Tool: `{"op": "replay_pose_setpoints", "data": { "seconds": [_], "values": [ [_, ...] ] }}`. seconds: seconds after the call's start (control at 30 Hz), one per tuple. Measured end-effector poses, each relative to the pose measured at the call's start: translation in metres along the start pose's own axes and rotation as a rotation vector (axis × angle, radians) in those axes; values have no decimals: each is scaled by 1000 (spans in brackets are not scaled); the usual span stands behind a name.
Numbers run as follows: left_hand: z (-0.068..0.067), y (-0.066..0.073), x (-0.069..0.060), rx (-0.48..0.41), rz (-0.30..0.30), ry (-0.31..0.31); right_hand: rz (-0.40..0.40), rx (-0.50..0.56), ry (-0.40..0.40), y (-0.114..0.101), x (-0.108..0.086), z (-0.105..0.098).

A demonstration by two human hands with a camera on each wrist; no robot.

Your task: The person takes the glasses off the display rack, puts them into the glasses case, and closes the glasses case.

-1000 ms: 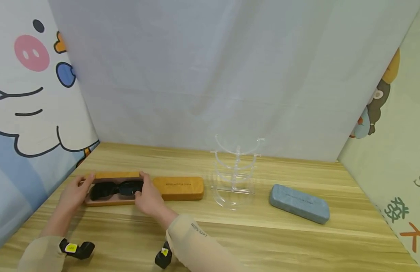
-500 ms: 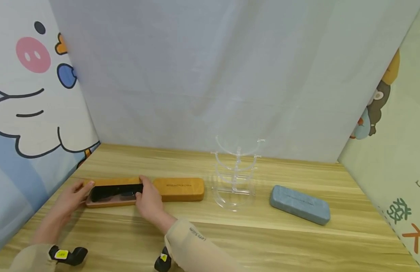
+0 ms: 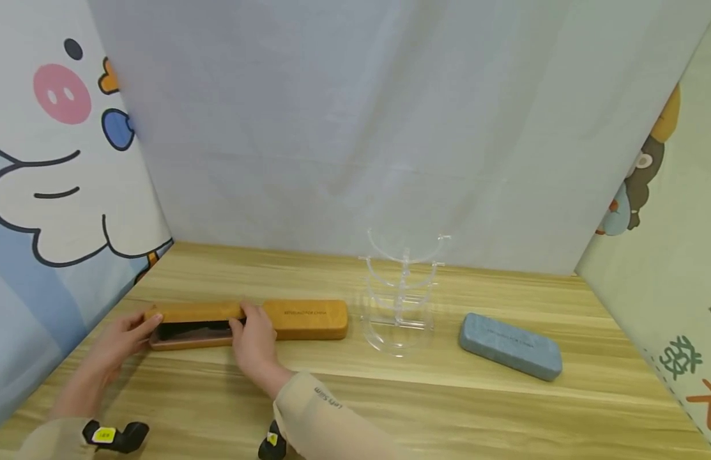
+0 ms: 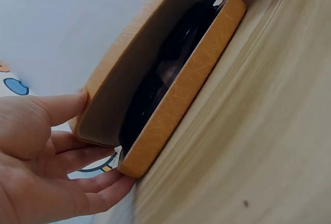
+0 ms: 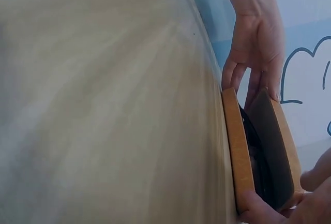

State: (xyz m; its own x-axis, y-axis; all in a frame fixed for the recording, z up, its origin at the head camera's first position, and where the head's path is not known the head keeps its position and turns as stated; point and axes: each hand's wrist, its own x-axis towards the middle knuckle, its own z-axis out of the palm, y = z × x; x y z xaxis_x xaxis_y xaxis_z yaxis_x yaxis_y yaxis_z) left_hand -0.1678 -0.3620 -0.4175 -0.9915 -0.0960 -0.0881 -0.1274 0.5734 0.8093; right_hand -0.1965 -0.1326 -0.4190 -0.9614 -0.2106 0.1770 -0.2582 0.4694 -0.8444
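A mustard-yellow glasses case (image 3: 197, 312) lies at the left of the table with its lid partly lowered. Black sunglasses (image 4: 142, 97) sit inside it, mostly shaded by the lid in the head view. My left hand (image 3: 122, 338) holds the case's left end; in the left wrist view its thumb touches the lid's edge and its other fingers lie behind and under the end. At the opposite end, my right hand (image 3: 256, 342) grips the case, with finger and thumb on lid and base in the right wrist view.
Just right of the held case lies a second yellow glasses case (image 3: 309, 316), closed. A clear tiered display stand (image 3: 398, 306) stands mid-table. Farther right is a closed blue glasses case (image 3: 510, 346). A grey cloth backdrop (image 3: 355, 128) hangs behind the table.
The yellow case's lid has swung down from wide open to a narrow gap, covering most of the sunglasses. Both hands stay at the case's ends.
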Motion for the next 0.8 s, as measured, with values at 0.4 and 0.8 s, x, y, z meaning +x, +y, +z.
{"op": "replay_pose_setpoints", "data": {
  "seconds": [0.4, 0.8],
  "values": [
    [14, 2, 0, 164, 0, 114, -101, -131, 184, 11, -6, 10],
    [14, 7, -1, 162, -71, 106, -80, -112, 47, 9, -6, 4]
  ]
}}
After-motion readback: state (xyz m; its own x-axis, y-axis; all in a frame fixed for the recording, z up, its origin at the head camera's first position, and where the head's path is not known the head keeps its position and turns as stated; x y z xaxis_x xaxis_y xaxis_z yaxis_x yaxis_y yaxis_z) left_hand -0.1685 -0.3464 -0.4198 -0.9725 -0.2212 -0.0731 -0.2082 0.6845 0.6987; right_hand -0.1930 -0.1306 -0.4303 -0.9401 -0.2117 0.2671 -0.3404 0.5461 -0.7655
